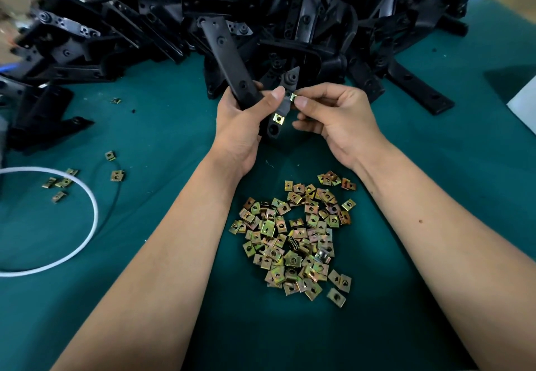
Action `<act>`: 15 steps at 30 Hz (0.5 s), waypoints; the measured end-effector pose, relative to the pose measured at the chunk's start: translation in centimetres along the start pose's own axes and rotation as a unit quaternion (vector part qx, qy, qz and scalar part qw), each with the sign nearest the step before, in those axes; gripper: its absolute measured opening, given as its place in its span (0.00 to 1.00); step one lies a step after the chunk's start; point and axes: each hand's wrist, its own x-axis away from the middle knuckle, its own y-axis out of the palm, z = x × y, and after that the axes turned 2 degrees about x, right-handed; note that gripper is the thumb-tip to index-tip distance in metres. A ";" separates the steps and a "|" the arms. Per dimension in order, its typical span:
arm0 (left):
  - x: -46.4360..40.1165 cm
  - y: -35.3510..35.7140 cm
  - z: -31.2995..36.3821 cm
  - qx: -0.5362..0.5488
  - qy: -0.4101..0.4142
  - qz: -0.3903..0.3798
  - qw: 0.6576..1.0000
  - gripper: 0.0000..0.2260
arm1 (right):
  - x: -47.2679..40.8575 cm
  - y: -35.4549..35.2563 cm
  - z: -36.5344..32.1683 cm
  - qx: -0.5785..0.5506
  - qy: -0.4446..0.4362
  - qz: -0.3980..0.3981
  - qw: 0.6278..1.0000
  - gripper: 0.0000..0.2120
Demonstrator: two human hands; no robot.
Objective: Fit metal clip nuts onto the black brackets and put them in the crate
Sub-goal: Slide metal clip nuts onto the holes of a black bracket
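Note:
My left hand point(242, 122) grips a black bracket point(223, 57) by the lower end of its long arm, which slants up to the left. One brass-coloured clip nut point(279, 118) sits on the bracket's short lower arm. My right hand point(333, 115) pinches a second clip nut point(293, 97) between thumb and forefinger at the edge of that short arm. A loose heap of clip nuts point(295, 237) lies on the green table between my forearms. No crate is in view.
A big pile of black brackets point(290, 16) fills the back of the green table point(162, 138). More brackets point(43, 121) lie at the left. A white cable loop point(87, 196) and several stray clip nuts point(117, 175) lie at the left front.

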 end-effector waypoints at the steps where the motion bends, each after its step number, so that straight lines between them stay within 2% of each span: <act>1: 0.0 0.0 0.0 -0.004 0.000 -0.001 1.000 0.12 | 0.0 0.0 0.0 -0.002 0.003 0.000 1.000 0.05; 7: 0.0 -0.1 0.0 -0.035 -0.004 -0.015 0.999 0.14 | 0.1 -0.1 -0.2 -0.004 0.004 0.009 1.000 0.06; 10: 0.1 -0.1 0.1 -0.025 -0.021 -0.036 0.999 0.12 | 0.2 -0.1 -0.2 -0.009 -0.006 0.018 1.000 0.07; 15: 0.4 0.7 0.0 -0.001 -0.047 -0.045 0.998 0.14 | 0.3 -0.5 -0.3 -0.031 -0.012 0.018 0.999 0.08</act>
